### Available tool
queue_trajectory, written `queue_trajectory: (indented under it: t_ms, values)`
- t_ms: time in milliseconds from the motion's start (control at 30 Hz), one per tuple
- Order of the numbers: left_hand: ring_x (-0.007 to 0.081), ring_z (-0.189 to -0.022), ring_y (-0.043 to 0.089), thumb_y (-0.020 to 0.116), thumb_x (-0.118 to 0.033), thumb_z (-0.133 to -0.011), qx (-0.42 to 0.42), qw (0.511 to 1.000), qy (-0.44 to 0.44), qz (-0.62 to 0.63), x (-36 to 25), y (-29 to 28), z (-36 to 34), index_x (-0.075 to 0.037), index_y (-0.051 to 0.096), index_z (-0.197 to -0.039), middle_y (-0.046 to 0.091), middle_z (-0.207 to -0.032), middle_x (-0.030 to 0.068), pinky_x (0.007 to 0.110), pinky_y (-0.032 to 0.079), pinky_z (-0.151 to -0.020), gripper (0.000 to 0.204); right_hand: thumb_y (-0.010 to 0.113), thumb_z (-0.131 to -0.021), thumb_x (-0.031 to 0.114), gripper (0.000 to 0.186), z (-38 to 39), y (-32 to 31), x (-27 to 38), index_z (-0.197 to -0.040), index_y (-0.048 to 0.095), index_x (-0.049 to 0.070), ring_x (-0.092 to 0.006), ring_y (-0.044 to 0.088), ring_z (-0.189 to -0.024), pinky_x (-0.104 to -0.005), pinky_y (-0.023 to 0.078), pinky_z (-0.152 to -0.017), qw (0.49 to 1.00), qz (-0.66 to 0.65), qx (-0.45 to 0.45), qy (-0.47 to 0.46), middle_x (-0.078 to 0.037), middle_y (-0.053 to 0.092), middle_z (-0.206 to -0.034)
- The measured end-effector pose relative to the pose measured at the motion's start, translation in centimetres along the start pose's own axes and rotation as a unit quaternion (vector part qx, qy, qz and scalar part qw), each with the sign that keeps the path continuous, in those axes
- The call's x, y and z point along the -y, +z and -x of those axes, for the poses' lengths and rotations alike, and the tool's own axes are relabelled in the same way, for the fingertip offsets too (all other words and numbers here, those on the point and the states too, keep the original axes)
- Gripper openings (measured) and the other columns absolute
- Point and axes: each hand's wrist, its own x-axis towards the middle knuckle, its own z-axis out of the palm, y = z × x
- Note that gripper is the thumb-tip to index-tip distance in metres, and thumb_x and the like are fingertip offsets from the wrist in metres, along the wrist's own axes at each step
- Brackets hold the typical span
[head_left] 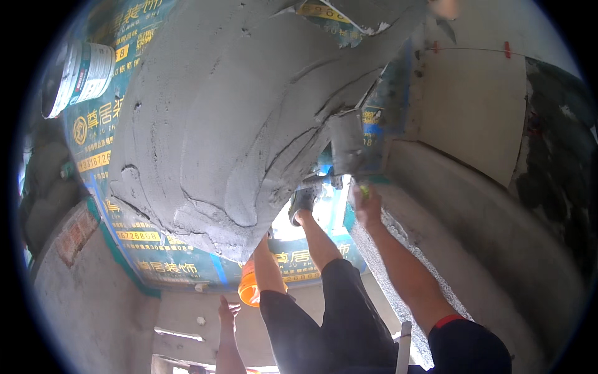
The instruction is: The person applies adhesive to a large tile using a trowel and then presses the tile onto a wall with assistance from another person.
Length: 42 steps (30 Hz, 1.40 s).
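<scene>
- Hands are hanging apart: the right hand [369, 209] is gripping a trowel [347, 140] at the grey mortar's [224, 106] right edge; the left hand [228, 310] is dangling open on the mortar's near side, holding nothing visible.
- Mortar is lying fairly smooth across its middle; ridges and ragged edges are still needing work rightward and nearward.
- Green sheeting [93, 134] beneath the mortar is showing legible printed characters and digits; a white bucket [104, 62] left of the mortar is bearing smaller print.

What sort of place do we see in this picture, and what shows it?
Probably a room under construction or renovation. Thick grey mortar is spread over green printed protective sheeting, the right hand holds a flat grey trowel, and a white cylindrical bucket is at the upper left.
</scene>
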Motion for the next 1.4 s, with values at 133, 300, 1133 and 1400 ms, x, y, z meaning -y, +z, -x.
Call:
queue_trajectory:
  t_ms: [133, 300, 1133, 1400]
  values:
    - [0.0296, -0.09, 0.066, 0.023, -0.074, -0.088, -0.004, 1.0, 0.01, 0.015, 0.1, 0.1, -1.3, 0.006, 0.064, -0.094, 0.068, -0.095, 0.0198, 0.041, 0.047, -0.084, 0.089, 0.058, -0.087, 0.05, 0.051, 0.9, -2.8, 1.2, -0.109, 0.056, 0.004, -0.0403, 0.064, -0.081, -0.0448, 0.049, -0.067, 0.998, -0.027, -0.004, -0.051, -0.024, 0.064, -0.084]
    - [0.0256, -0.083, 0.066, 0.026, -0.077, -0.085, 0.016, 0.999, 0.039, 0.033, -0.7, 2.9, -2.5, 0.004, 0.062, -0.097, 0.068, -0.089, 0.0174, 0.036, 0.048, -0.079, 0.089, 0.064, -0.083, 0.033, 0.029, 8.4, -0.7, 1.0, -0.105, 0.057, 0.015, -0.0294, 0.066, -0.082, -0.0391, 0.052, -0.069, 0.976, -0.029, 0.166, -0.14, -0.009, 0.066, -0.096]
    - [0.0252, -0.079, 0.066, 0.038, -0.07, -0.087, 0.049, 0.996, -0.068, 0.032, 2.6, 1.4, -7.0, 0.004, 0.059, -0.106, 0.069, -0.084, 0.0154, 0.035, 0.052, -0.078, 0.079, 0.052, -0.091, 0.052, 0.048, -21.5, -14.6, 6.9, -0.103, 0.055, 0.006, -0.0271, 0.053, -0.05, -0.0385, 0.044, -0.048, 0.98, -0.004, -0.138, -0.143, -0.01, 0.052, -0.061]
    - [0.028, -0.081, 0.066, 0.027, -0.075, -0.086, 0.02, 0.999, 0.018, 0.029, -2.4, 5.1, -2.1, 0.003, 0.061, -0.09, 0.067, -0.084, 0.0198, 0.039, 0.049, -0.075, 0.086, 0.036, -0.096, 0.053, 0.059, -24.7, -14.9, 12.6, -0.097, 0.058, -0.001, -0.0418, 0.058, -0.085, -0.0455, 0.044, -0.077, 0.987, -0.071, -0.039, -0.139, -0.024, 0.062, -0.088]
